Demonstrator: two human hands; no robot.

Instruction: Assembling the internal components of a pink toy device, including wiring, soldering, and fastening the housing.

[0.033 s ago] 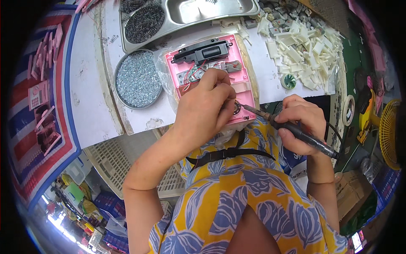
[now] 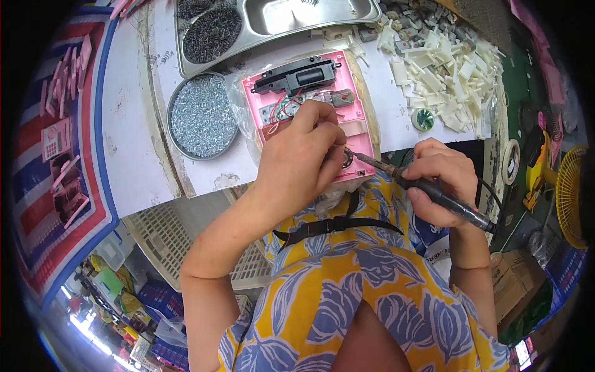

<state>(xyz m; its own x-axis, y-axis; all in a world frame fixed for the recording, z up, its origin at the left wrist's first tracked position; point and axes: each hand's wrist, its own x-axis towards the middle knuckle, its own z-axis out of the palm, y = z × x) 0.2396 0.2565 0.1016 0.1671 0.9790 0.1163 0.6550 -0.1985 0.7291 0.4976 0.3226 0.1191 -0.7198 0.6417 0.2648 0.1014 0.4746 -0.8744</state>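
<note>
My right hand (image 2: 443, 183) is wrapped around the black handle of a soldering iron (image 2: 449, 199). Its thin tip reaches a small round dark part (image 2: 348, 159), which looks like a speaker, near the lower edge of a pink plastic case (image 2: 367, 139). Over the middle of that case lies my left hand (image 2: 300, 149), fingers pinched together beside the round part; what they grip is hidden. Inside the case, a black plastic mechanism (image 2: 297, 75) spans the far end. Red and green wires (image 2: 284, 106) run across a grey metal piece (image 2: 338, 97) just below it.
A round tin of small silver screws (image 2: 203, 116) stands left of the case. Beyond it, a metal tray (image 2: 285, 15) holds dark springs (image 2: 212, 36). White plastic parts (image 2: 440, 74) are heaped at the far right, near a small round green-and-white container (image 2: 423, 119). A beige crate (image 2: 180, 229) sits below the table edge.
</note>
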